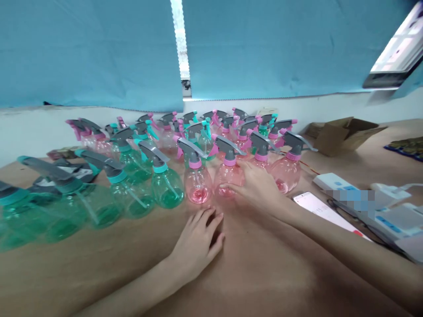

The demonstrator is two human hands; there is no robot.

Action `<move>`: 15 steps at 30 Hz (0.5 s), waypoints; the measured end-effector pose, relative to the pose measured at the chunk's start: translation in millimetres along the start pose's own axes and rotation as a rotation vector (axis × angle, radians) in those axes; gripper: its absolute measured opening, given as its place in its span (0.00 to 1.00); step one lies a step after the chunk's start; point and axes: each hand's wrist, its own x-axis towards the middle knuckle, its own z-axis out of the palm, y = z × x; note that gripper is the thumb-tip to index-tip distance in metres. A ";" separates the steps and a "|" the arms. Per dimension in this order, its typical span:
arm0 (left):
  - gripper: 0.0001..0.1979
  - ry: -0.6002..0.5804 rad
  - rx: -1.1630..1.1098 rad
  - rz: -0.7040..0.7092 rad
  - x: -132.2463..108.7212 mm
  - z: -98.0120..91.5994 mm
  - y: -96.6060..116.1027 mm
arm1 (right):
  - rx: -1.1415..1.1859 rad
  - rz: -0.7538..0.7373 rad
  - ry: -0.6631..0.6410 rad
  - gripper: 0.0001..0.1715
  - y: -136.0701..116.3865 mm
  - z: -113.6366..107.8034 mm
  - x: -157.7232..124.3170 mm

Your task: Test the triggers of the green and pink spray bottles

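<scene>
My right hand [259,187] is wrapped round a pink spray bottle [229,174] in the front row, thumb across its front and the other fingers on its right side, partly hidden. The bottle stands upright with a grey trigger head and a pink collar. My left hand [200,237] lies on the table with its fingers stretched out and holds nothing. Just beyond its fingertips is another pink spray bottle [198,185]. Left of that stands a green spray bottle [168,189] with a little liquid showing at the bottom. Two more pink bottles stand to the right, the farther one [286,171] in plainer view.
Several green bottles [132,196] continue the row leftward, and many pink and green ones crowd behind. At right lie a phone [327,213], white power strips [343,187] with cables and an opened cardboard box [343,136]. Blue curtains [264,48] hang behind the table.
</scene>
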 end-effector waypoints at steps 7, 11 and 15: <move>0.17 -0.008 -0.027 0.017 10.2 3.8 1.8 | 0.012 0.024 -0.022 0.37 -3.5 -1.4 0.1; 0.17 0.010 -0.071 0.021 14.7 3.8 2.6 | 0.040 0.022 0.014 0.34 -0.2 -12.7 -7.8; 0.16 0.046 -0.153 0.058 25.3 1.7 7.7 | 0.073 0.083 0.082 0.13 13.9 -37.9 -20.8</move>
